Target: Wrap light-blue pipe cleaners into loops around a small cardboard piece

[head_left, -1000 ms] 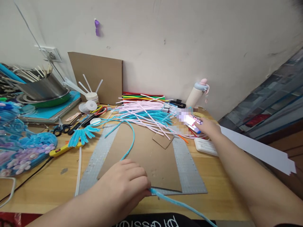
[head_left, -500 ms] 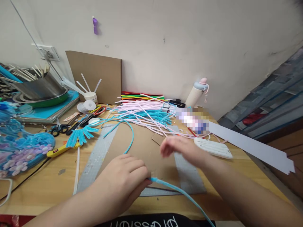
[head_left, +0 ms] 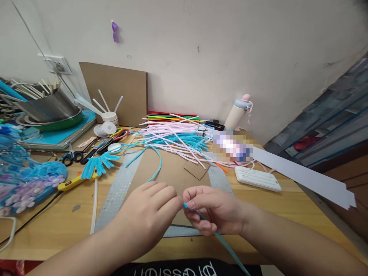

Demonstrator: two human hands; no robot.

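Observation:
Both my hands meet over a brown cardboard sheet (head_left: pixel 175 174) on a grey cutting mat (head_left: pixel 120 188). My left hand (head_left: pixel 149 212) is closed, fingertips pinching a blue pipe cleaner (head_left: pixel 156 161) that arcs away toward the pile. My right hand (head_left: pixel 212 211) is curled round another stretch of blue pipe cleaner (head_left: pixel 227 247), which runs down toward my lap. The two pinches almost touch. A heap of pink and blue pipe cleaners (head_left: pixel 175 140) lies behind the cardboard.
Scissors (head_left: pixel 73 156), a yellow tool (head_left: pixel 73 182) and a blue pipe-cleaner fan (head_left: pixel 99 163) lie left. Flower craftwork (head_left: pixel 25 184) sits at the far left. A white flat device (head_left: pixel 257 179), a blurred phone (head_left: pixel 232 147), a bottle (head_left: pixel 237 113) and a long white paper strip (head_left: pixel 304 176) are on the right.
My right hand left the phone at the right, swept back across the table and closed on the blue pipe cleaner beside my left hand. The left hand stayed on the cardboard.

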